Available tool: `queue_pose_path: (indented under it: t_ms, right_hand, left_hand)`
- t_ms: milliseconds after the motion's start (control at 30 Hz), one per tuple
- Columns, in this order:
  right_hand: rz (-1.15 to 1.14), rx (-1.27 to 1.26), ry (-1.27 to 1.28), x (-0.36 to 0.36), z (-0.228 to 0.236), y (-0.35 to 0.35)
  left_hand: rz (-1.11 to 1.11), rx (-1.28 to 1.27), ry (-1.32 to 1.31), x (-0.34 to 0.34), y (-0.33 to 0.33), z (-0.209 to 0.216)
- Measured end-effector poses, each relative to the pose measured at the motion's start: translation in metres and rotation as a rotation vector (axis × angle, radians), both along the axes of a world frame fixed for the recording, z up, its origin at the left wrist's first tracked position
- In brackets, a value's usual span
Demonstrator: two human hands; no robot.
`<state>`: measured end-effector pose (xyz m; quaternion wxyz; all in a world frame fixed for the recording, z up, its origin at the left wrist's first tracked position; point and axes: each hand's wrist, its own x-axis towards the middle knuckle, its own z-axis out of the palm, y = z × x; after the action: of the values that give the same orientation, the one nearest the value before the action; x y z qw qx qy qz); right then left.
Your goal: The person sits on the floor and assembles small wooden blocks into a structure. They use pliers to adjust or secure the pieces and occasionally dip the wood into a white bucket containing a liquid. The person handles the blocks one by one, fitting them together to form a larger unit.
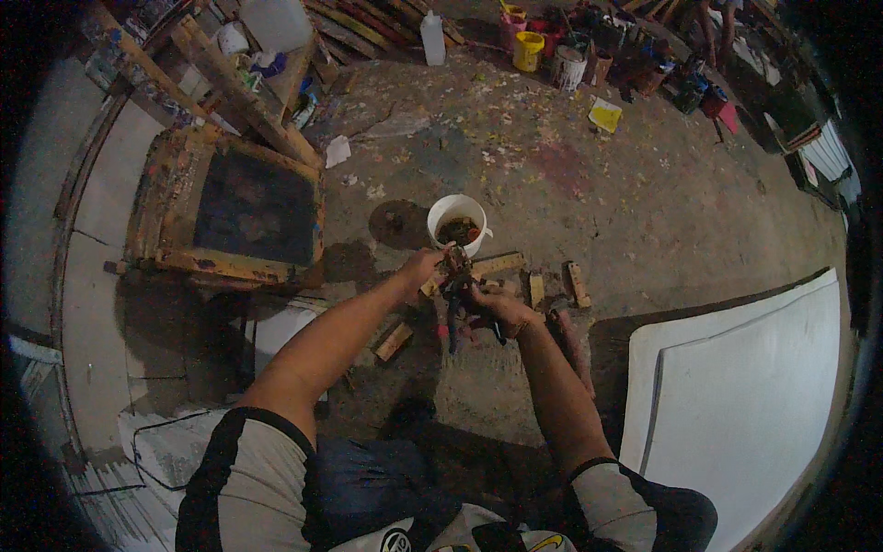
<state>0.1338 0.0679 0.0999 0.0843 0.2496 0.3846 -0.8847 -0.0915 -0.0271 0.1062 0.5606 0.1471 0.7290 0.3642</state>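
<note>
My left hand is closed at the near rim of a white bucket, its fingers around a small dark clump that I cannot make out. Beside it, my right hand is closed on a dark tool with two handles, rather like pliers; its head is lost in shadow against the left fingers. Dark brown bits and something reddish lie inside the bucket. Around the hands, wooden blocks rest on the floor: a long one behind, two upright-looking ones to the right, and another at the left.
A paint-stained wooden frame with a dark panel leans at the left. White boards lie at the right. Paint pots, among them a yellow bucket, line the far side near a white bottle. Another person's legs show at the far right.
</note>
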Motion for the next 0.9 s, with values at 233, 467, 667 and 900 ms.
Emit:
queue_pose_path:
  t_ms: [233, 467, 667, 900]
  right_hand:
    - [-0.076, -0.108, -0.079, 0.000, -0.041, -0.002]
    - [0.040, 0.064, -0.171, -0.010, 0.017, -0.020]
    - [-0.066, -0.275, -0.048, -0.011, 0.064, -0.033]
    - [-0.273, 0.137, 0.002, -0.063, 0.069, -0.013]
  left_hand:
    - [-0.025, 0.142, -0.432, 0.008, -0.009, 0.015]
    - [-0.228, 0.231, 0.013, 0.001, -0.020, 0.004]
    - [-0.447, 0.589, 1.029, -0.053, -0.038, -0.106]
    - [0.193, 0.441, 0.210, -0.064, -0.021, -0.050]
